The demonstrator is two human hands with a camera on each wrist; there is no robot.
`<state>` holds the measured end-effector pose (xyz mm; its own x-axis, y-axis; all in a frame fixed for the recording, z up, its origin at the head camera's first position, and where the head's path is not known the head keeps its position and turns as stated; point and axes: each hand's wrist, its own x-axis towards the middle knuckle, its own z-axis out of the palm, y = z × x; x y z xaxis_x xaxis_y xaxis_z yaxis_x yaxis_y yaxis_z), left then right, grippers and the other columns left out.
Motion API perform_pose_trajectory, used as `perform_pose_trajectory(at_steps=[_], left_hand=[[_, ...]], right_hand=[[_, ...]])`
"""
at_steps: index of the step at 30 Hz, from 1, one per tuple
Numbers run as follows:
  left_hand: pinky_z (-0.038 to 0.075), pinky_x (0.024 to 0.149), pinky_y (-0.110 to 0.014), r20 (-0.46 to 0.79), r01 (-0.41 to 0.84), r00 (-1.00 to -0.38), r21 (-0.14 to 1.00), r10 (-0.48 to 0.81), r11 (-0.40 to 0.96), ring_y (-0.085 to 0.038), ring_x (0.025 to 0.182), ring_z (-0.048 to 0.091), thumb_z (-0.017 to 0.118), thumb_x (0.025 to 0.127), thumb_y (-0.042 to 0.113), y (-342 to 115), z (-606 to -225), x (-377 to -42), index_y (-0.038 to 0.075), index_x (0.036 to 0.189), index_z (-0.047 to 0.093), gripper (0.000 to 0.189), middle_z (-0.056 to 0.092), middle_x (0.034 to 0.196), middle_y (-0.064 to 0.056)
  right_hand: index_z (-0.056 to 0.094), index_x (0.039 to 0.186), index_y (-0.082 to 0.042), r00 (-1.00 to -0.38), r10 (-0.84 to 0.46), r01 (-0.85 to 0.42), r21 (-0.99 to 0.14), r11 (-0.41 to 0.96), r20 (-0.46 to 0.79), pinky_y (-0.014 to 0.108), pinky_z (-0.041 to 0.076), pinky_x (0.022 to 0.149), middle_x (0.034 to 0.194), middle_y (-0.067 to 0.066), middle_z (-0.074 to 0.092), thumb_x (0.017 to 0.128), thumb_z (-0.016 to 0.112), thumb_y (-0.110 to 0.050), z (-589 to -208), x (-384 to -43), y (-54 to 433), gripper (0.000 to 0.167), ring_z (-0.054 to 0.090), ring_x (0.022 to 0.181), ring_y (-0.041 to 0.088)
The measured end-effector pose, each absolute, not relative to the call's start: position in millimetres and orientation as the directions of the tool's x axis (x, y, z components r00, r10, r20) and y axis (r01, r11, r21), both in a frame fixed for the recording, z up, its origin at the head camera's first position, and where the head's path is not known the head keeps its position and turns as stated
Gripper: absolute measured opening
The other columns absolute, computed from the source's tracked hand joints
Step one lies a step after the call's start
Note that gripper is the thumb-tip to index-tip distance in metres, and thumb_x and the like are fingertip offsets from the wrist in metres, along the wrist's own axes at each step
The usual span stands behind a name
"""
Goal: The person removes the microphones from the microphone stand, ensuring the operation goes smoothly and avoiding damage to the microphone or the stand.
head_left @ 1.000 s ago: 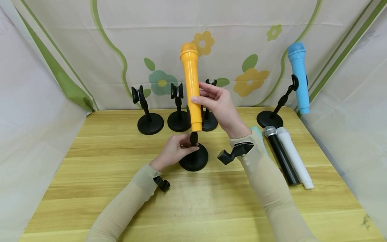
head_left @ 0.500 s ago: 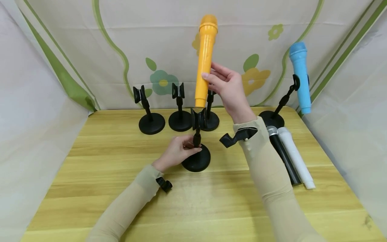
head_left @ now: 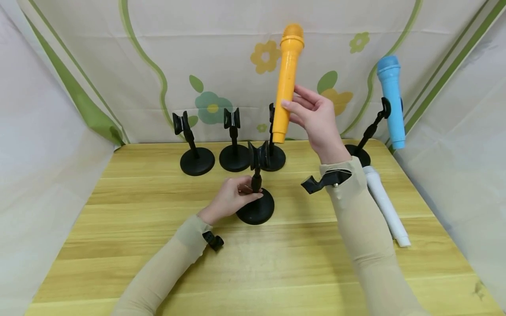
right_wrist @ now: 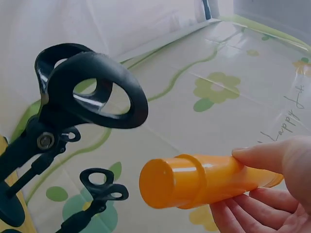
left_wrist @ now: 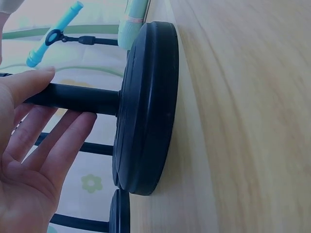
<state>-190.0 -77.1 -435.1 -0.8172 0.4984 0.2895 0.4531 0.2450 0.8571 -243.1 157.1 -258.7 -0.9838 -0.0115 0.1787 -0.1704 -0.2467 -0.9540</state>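
Observation:
My right hand (head_left: 318, 120) pinches an orange microphone (head_left: 288, 79) by its lower body, head end up, in the air right of and above the front stand's clip. In the right wrist view the flat tail end of the microphone (right_wrist: 160, 183) points toward the empty clip (right_wrist: 97, 87), apart from it. My left hand (head_left: 231, 197) grips the post of the front black microphone stand (head_left: 256, 210) just above its round base. The left wrist view shows thumb and fingers around that post (left_wrist: 82, 98), with the base (left_wrist: 150, 107) standing on the table.
Behind are three black stands with bare clips, at left (head_left: 196, 161), middle (head_left: 234, 158) and right (head_left: 275, 159). A blue microphone (head_left: 391, 101) sits in a stand at the far right. A white microphone (head_left: 385, 204) lies on the wooden table (head_left: 138, 210), partly behind my right sleeve.
The orange microphone rose off the front stand, uncovering its clip, then moved right with my right hand. My left hand stays on the post.

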Motion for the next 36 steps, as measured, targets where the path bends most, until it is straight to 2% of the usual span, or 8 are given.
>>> perform_pose_trajectory(at_steps=[8,21,32,36], left_hand=[[0.059,0.081,-0.032,0.278,0.445,-0.823,0.858,0.495,0.257,-0.010,0.086,0.071,0.078,0.093,0.012,-77,-435,-190,0.004,0.110,0.073,0.020,0.074,0.098,0.005],[0.060,0.079,-0.031,0.285,0.452,-0.818,0.856,0.500,0.252,-0.010,0.086,0.071,0.078,0.093,0.013,-77,-435,-189,0.002,0.108,0.073,0.020,0.073,0.097,0.006],[0.060,0.079,-0.032,0.276,0.442,-0.820,0.861,0.501,0.250,-0.011,0.086,0.071,0.078,0.093,0.014,-76,-435,-189,0.003,0.109,0.073,0.020,0.073,0.098,0.006],[0.060,0.079,-0.031,0.278,0.444,-0.821,0.860,0.499,0.251,-0.011,0.086,0.071,0.079,0.092,0.014,-76,-435,-189,0.003,0.110,0.073,0.022,0.074,0.098,0.005]], right_hand=[[0.065,0.137,-0.010,-0.981,-0.005,-0.187,-0.962,-0.200,0.192,0.033,0.059,0.085,0.126,0.016,0.068,0.084,0.085,-0.009,-267,-234,175,0.057,0.068,0.111,0.027],[0.060,0.141,-0.005,-0.984,0.019,-0.177,-0.979,-0.101,0.176,0.032,0.059,0.082,0.123,0.016,0.069,0.081,0.088,-0.011,-283,-215,213,0.066,0.071,0.103,0.024],[0.055,0.142,0.000,-0.991,0.013,-0.134,-0.987,0.085,0.135,0.029,0.060,0.077,0.116,0.011,0.069,0.088,0.082,-0.010,-311,-195,237,0.062,0.073,0.094,0.016],[0.054,0.144,-0.002,-0.995,-0.003,-0.098,-0.981,0.170,0.099,0.031,0.060,0.078,0.117,0.009,0.069,0.089,0.082,-0.014,-329,-187,244,0.063,0.073,0.094,0.014]])
